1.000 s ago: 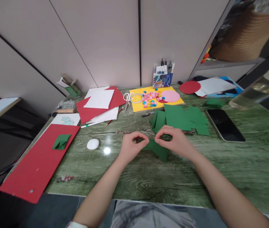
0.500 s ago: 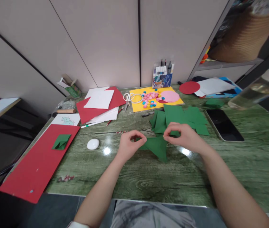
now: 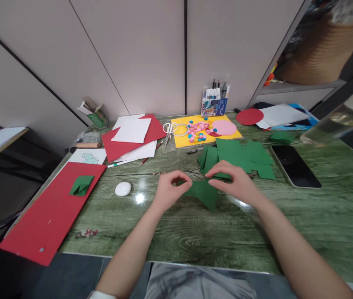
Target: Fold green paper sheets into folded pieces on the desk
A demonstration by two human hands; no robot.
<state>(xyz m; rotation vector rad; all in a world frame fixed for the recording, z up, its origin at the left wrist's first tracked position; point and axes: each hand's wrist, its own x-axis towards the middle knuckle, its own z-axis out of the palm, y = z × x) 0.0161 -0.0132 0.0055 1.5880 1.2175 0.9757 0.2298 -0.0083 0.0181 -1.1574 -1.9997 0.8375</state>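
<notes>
My left hand (image 3: 171, 192) pinches the left corner of a folded piece of green paper (image 3: 201, 193) between thumb and forefinger. The sheet hangs just over the table, its lower tip pointing toward me. At its upper right edge is my right hand (image 3: 234, 182), thumb and forefinger slightly apart, with no grip on the paper visible. Behind my hands lies a heap of loose green paper pieces (image 3: 230, 151). A small folded green paper (image 3: 82, 185) rests on a long red sheet (image 3: 50, 211) at the left.
A white oval object (image 3: 123, 189) lies left of my hands. Scissors (image 3: 168, 133), pom-poms (image 3: 198, 128) on a yellow sheet (image 3: 181, 141), and a pen pack (image 3: 214, 101) are at the back. A phone (image 3: 295, 166) and a bottle (image 3: 329, 124) are on the right.
My right hand has slid left along the paper's top edge, and its thumb and forefinger have parted. My left hand keeps its pinch at the left corner.
</notes>
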